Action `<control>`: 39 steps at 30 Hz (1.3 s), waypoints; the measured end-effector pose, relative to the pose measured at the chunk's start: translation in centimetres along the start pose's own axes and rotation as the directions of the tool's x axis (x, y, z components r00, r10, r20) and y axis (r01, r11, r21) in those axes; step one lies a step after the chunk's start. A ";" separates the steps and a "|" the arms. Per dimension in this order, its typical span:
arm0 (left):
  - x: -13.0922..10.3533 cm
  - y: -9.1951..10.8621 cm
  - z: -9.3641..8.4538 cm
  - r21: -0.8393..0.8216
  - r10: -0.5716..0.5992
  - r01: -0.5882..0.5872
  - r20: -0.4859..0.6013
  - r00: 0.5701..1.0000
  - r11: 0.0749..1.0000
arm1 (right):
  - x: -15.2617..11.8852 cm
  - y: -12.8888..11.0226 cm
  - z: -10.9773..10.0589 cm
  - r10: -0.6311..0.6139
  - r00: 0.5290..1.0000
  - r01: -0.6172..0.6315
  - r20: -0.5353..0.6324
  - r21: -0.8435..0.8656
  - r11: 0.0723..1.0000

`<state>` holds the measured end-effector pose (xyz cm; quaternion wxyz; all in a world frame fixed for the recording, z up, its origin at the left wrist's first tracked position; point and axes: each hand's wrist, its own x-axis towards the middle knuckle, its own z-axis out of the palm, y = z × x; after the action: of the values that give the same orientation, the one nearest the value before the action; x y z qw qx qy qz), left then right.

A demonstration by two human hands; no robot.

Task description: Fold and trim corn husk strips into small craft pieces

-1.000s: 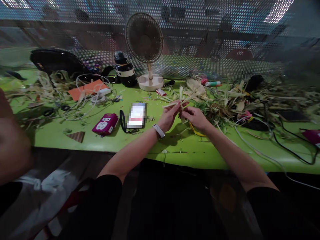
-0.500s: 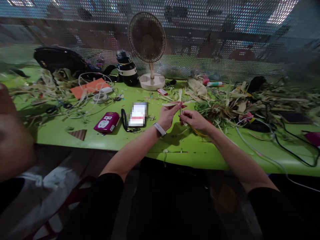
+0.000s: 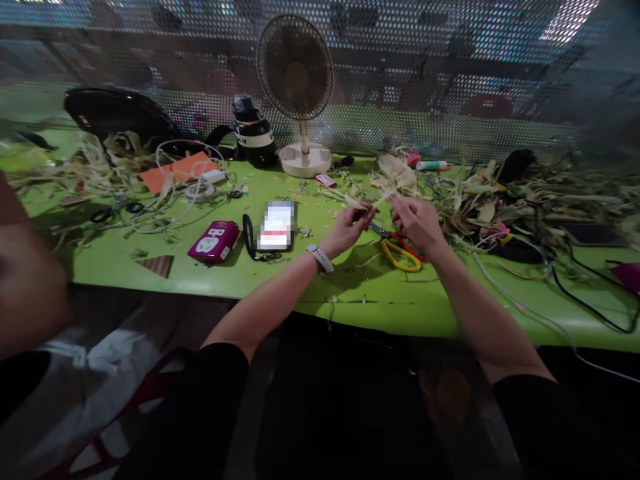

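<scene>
My left hand (image 3: 350,225), with a pale watch band on its wrist, is closed in a pinch on a pale corn husk strip (image 3: 384,199). Opposite it, my right hand (image 3: 416,220) pinches the other end of the strip, which spans the short gap between my fingertips. The hidden fingers make the exact hold hard to see. Scissors (image 3: 401,256) with yellow and red handles lie on the green table just below my right hand. Behind my hands rests a broad dry husk (image 3: 397,173).
A fan (image 3: 305,160) and a dark bottle (image 3: 255,137) stand at the back. A phone (image 3: 276,227) and a magenta box (image 3: 214,243) lie to the left. Heaped husks (image 3: 480,200) and cables cover the right side. Another person's arm (image 3: 30,280) is at far left.
My right hand has moved right and up, away from my left hand, drawing the strip out sideways. The scissors, mostly covered before, now show. My left hand has lowered slightly.
</scene>
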<state>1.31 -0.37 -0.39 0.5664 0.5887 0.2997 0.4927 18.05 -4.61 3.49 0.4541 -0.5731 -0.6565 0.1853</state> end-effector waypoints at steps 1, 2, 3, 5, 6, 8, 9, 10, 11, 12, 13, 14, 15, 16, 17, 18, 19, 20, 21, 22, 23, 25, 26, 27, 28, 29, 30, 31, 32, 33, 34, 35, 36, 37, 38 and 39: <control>0.0 -0.1 0.1 0.031 0.043 -0.043 0.028 0.999 0.999 | 0.2 0.2 0.0 0.051 0.998 -0.051 0.036 0.014 0.999; 0.0 -0.1 0.2 0.050 0.076 -0.079 0.057 0.995 0.996 | 0.3 0.4 0.1 0.090 0.993 -0.093 0.072 0.036 0.995; 0.0 -0.1 0.3 0.062 0.092 -0.098 0.090 0.992 0.993 | 0.4 0.6 0.3 0.113 0.988 -0.121 0.106 0.066 0.990; 0.0 -0.1 0.3 0.076 0.088 -0.101 0.157 0.984 0.992 | 0.5 0.7 0.6 0.116 0.983 -0.136 0.145 0.138 0.981; 0.0 -0.1 0.4 0.081 0.080 -0.096 0.181 0.980 0.992 | 0.5 0.7 0.8 0.100 0.981 -0.128 0.165 0.169 0.977; 0.0 0.1 0.3 0.088 0.072 -0.092 0.206 0.976 0.992 | 0.5 0.6 1.1 0.056 0.977 -0.100 0.207 0.206 0.973; 0.0 0.2 0.3 0.094 0.067 -0.089 0.216 0.974 0.992 | 0.5 0.6 1.2 0.037 0.976 -0.085 0.215 0.216 0.973; 0.0 0.3 0.2 0.101 0.060 -0.085 0.225 0.973 0.991 | 0.4 0.5 1.3 0.023 0.977 -0.071 0.210 0.222 0.972; 0.0 0.4 0.1 0.108 0.051 -0.078 0.234 0.971 0.991 | 0.4 0.5 1.3 0.016 0.981 -0.060 0.191 0.228 0.972; 0.0 0.4 0.0 0.115 0.041 -0.071 0.245 0.969 0.991 | 0.3 0.5 1.4 0.016 0.986 -0.054 0.165 0.231 0.971; 0.0 0.5 -0.1 0.122 0.030 -0.063 0.256 0.966 0.991 | 0.3 0.5 1.5 0.021 0.990 -0.055 0.142 0.234 0.971; 0.0 0.5 -0.1 0.127 0.022 -0.058 0.264 0.964 0.990 | 0.3 0.5 1.6 0.029 0.992 -0.058 0.122 0.239 0.969; 0.0 0.6 -0.2 0.130 0.017 -0.054 0.269 0.963 0.990 | 0.3 0.6 1.8 0.037 0.994 -0.062 0.106 0.243 0.968; 0.0 0.6 -0.3 0.135 0.013 -0.051 0.273 0.962 0.990 | 0.4 0.7 1.9 0.045 0.995 -0.066 0.093 0.246 0.967; 0.0 0.6 -0.3 0.141 0.009 -0.050 0.277 0.961 0.989 | 0.5 0.9 2.0 0.052 0.996 -0.070 0.077 0.247 0.966; 0.0 0.5 -0.3 0.149 0.006 -0.049 0.279 0.960 0.988 | 0.5 1.0 2.2 0.060 0.996 -0.074 0.063 0.247 0.966; 0.0 0.5 -0.4 0.157 0.005 -0.051 0.280 0.960 0.986 | 0.6 1.2 2.3 0.069 0.996 -0.080 0.054 0.249 0.965; -0.1 0.4 -0.4 0.160 0.007 -0.053 0.280 0.960 0.986 | 0.7 1.3 2.4 0.079 0.995 -0.090 0.054 0.254 0.963; -0.1 0.3 -0.4 0.158 0.008 -0.054 0.281 0.960 0.986 | 0.8 1.5 2.4 0.092 0.994 -0.105 0.062 0.262 0.959; -0.1 0.1 -0.3 0.147 0.008 -0.052 0.281 0.960 0.988 | 0.9 1.6 2.4 0.112 0.991 -0.128 0.075 0.273 0.953; -0.1 0.0 -0.3 0.125 0.007 -0.044 0.278 0.960 0.991 | 0.9 1.7 2.3 0.137 0.987 -0.157 0.089 0.287 0.945; -0.2 0.0 -0.3 0.062 -0.009 -0.008 0.273 0.962 0.998 | 1.0 1.7 1.9 0.185 0.978 -0.207 0.099 0.310 0.928; -0.2 0.0 -0.3 0.027 -0.021 0.015 0.267 0.964 1.000 | 1.1 1.7 1.7 0.201 0.975 -0.221 0.096 0.319 0.922; -0.2 0.2 -0.3 -0.005 -0.028 0.030 0.259 0.966 1.000 | 1.2 1.6 1.3 0.207 0.974 -0.225 0.091 0.323 0.919; -0.2 0.4 -0.4 -0.032 -0.032 0.041 0.246 0.969 0.999 | 1.2 1.5 1.0 0.203 0.975 -0.221 0.090 0.319 0.922; -0.3 0.6 -0.4 -0.053 -0.040 0.054 0.233 0.972 0.997 | 1.3 1.3 0.7 0.190 0.977 -0.211 0.099 0.307 0.928; -0.3 0.8 -0.5 -0.061 -0.058 0.073 0.224 0.973 0.995 | 1.4 1.2 0.4 0.176 0.977 -0.205 0.121 0.287 0.936; -0.4 1.1 -0.5 -0.070 -0.070 0.086 0.206 0.976 0.994 | 1.4 1.1 0.1 0.163 0.975 -0.199 0.151 0.262 0.944; -0.4 1.3 -0.5 -0.084 -0.076 0.094 0.191 0.979 0.992 | 1.4 1.0 -0.1 0.150 0.973 -0.190 0.178 0.238 0.953; -0.5 1.5 -0.6 -0.096 -0.081 0.099 0.176 0.981 0.990 | 1.4 0.8 -0.2 0.134 0.970 -0.179 0.204 0.222 0.958; -0.5 1.5 -0.6 -0.107 -0.082 0.100 0.160 0.984 0.989 | 1.4 0.7 -0.3 0.124 0.966 -0.174 0.229 0.217 0.960; -0.5 1.5 -0.6 -0.112 -0.081 0.098 0.145 0.986 0.989 | 1.3 0.6 -0.4 0.122 0.957 -0.183 0.262 0.224 0.957; -0.5 1.5 -0.6 -0.109 -0.079 0.094 0.130 0.988 0.990 | 1.3 0.5 -0.4 0.127 0.945 -0.203 0.303 0.237 0.950; -0.5 1.3 -0.6 -0.099 -0.076 0.088 0.116 0.990 0.991 | 1.1 0.3 -0.3 0.131 0.928 -0.228 0.350 0.251 0.941; -0.4 1.2 -0.6 -0.086 -0.070 0.079 0.101 0.992 0.993 | 1.0 0.2 -0.3 0.134 0.907 -0.252 0.400 0.259 0.932; -0.3 1.0 -0.6 -0.069 -0.060 0.066 0.085 0.995 0.995 | 0.9 0.1 -0.2 0.129 0.887 -0.265 0.444 0.259 0.929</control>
<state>0.44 -0.62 0.41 0.6144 0.5781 0.2767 0.4602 18.35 -3.83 3.81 0.3660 -0.5051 -0.6383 0.4512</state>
